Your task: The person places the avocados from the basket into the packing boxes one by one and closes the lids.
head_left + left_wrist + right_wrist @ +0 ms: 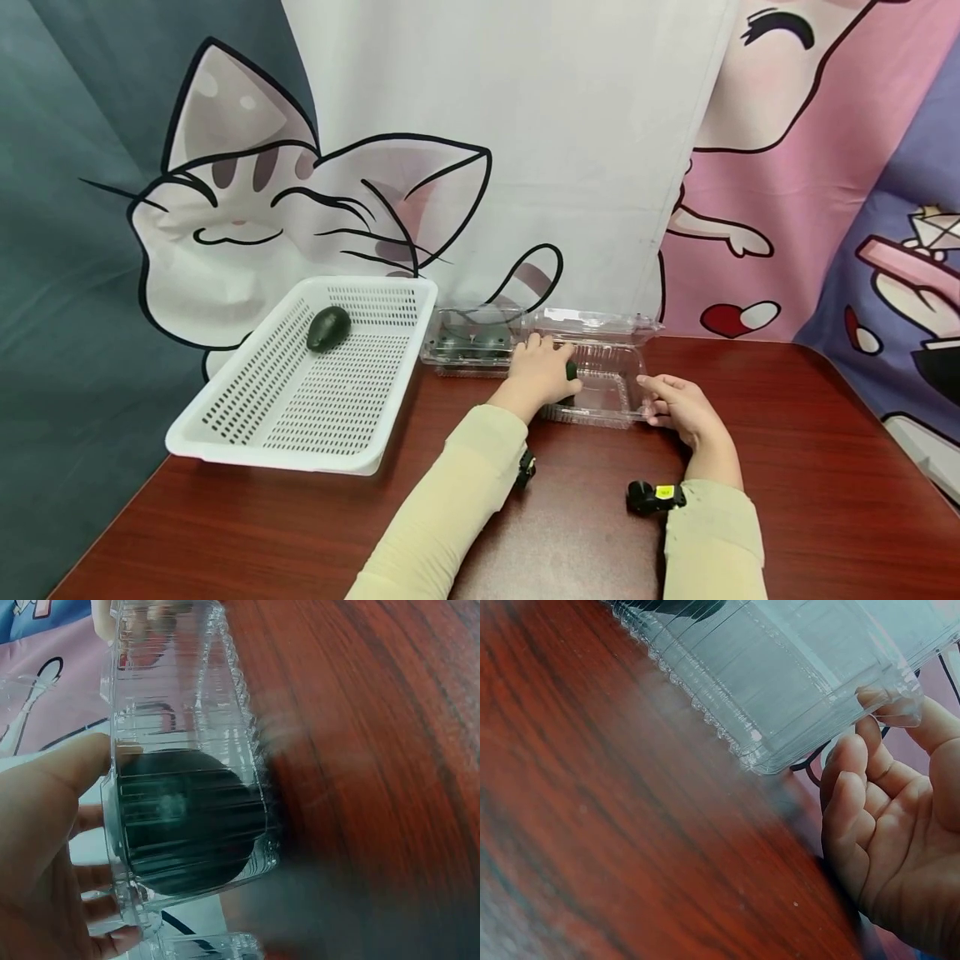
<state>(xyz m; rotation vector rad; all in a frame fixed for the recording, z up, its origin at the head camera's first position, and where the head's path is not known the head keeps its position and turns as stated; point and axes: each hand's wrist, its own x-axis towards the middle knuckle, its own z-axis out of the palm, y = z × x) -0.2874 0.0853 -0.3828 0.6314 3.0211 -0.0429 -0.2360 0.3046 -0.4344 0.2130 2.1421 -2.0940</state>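
An open clear plastic clamshell container (607,387) rests on the table, its hinged lid tipped back toward the curtain. Inside its left end lies a dark green avocado (191,821), seen through the ribbed wall in the left wrist view. My left hand (542,371) reaches over the rim from above and holds this avocado between thumb and fingers, hiding most of it from the head view. At the container's right side, my right hand (678,406) pinches the rim between thumb and fingers; its other fingers are curled (847,795).
A white perforated basket (277,454) stands at the left with one avocado (328,328) near its far side. Behind my left hand sits a second clear container (450,362) with dark avocados inside. A printed curtain (585,125) hangs along the table's back edge.
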